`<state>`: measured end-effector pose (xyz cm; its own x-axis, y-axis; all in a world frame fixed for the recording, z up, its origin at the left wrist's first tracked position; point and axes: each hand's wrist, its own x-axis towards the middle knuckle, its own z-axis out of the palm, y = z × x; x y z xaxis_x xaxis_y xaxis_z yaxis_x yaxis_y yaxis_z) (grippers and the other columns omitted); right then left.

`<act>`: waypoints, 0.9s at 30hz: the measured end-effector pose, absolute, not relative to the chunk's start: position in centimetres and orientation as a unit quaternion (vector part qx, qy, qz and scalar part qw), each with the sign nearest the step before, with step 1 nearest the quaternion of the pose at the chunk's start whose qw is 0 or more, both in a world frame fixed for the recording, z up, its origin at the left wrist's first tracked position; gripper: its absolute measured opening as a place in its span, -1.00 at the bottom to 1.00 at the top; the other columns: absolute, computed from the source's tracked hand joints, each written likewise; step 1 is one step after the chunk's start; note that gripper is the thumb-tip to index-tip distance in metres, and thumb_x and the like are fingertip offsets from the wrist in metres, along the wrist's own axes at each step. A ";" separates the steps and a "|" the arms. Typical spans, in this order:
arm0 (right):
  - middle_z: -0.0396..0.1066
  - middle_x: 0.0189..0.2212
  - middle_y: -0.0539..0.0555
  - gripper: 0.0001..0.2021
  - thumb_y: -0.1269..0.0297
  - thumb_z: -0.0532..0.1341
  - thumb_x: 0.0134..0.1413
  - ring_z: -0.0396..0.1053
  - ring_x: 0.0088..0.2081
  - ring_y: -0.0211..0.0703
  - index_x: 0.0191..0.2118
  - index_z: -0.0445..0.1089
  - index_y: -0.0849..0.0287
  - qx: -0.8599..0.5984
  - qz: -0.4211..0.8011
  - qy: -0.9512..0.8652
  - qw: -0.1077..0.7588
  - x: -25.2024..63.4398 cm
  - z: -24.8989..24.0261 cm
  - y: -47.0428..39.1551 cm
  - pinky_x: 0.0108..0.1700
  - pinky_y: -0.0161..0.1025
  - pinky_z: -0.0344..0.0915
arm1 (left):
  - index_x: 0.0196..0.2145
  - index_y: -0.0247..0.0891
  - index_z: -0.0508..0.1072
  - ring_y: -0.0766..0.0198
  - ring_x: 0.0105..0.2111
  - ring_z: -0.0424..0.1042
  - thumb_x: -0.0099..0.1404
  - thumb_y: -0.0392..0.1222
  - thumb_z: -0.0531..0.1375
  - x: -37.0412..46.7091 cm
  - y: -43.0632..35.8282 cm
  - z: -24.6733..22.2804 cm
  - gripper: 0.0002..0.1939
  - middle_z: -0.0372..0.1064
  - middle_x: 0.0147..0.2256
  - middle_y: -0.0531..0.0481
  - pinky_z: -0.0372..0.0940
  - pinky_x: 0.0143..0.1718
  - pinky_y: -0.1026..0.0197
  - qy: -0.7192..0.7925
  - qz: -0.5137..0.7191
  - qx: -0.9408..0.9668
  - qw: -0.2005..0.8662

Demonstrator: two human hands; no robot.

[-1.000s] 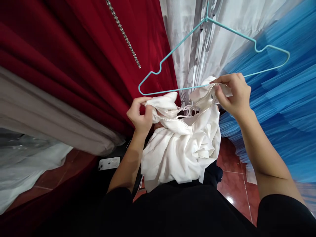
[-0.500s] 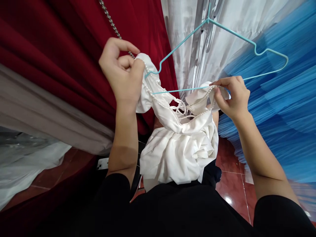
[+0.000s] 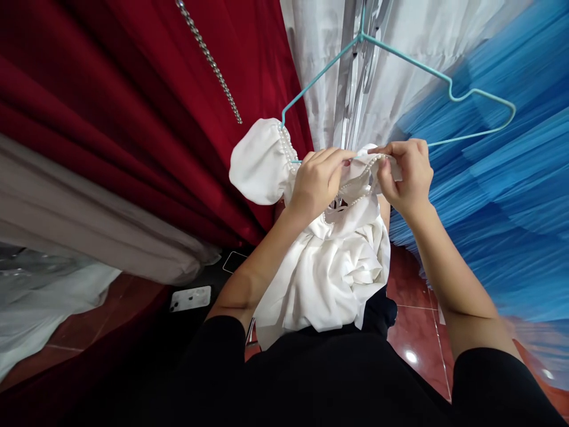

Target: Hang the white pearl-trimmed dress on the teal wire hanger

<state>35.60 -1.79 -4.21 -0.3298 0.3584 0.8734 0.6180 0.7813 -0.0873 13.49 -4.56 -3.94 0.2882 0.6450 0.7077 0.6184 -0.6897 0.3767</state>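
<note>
A white dress [image 3: 329,279] with a pearl-trimmed neckline is bunched over my lap. Its left puffed sleeve [image 3: 260,163] sits over the left arm of a light-blue clothes hanger [image 3: 326,68]. My right hand [image 3: 406,175] pinches the pearl-edged shoulder of the dress close to the hanger's lower bar. In front of the neckline, my left hand [image 3: 320,181] reaches rightward with its fingers stretched out, its thumb mostly hidden. It covers part of the hanger bar and of the neckline. The hanger's right arm sticks out bare, above my right hand.
Red fabric [image 3: 146,89] with a beaded strand [image 3: 208,56] hangs at the left. White cloth [image 3: 311,65] and metal poles [image 3: 349,95] stand ahead, with blue tulle [image 3: 502,196] at the right. A phone [image 3: 191,298] lies on a dark surface at lower left.
My left hand has let go of the left sleeve and moved right, in front of the neckline. The sleeve now rests on the hanger's left arm. My right hand keeps its pinch.
</note>
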 end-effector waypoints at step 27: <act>0.46 -0.12 0.19 -0.76 0.40 0.40 -0.01 0.42 -0.01 0.19 -0.40 0.31 0.04 -0.433 -0.303 -0.630 0.569 42.8 2.1 1.4 0.13 0.20 0.19 | -0.02 -0.21 0.67 0.08 -0.08 0.63 0.46 -0.47 0.10 10.9 -4.6 -2.7 -0.62 0.66 -0.12 -0.03 0.43 0.04 0.05 0.397 0.450 0.798 0.052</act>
<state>42.85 1.42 2.13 0.0221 0.2016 0.9792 0.8903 0.4417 -0.1111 10.94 -4.62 -2.66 0.2799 0.6799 0.6778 0.5865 -0.6801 0.4399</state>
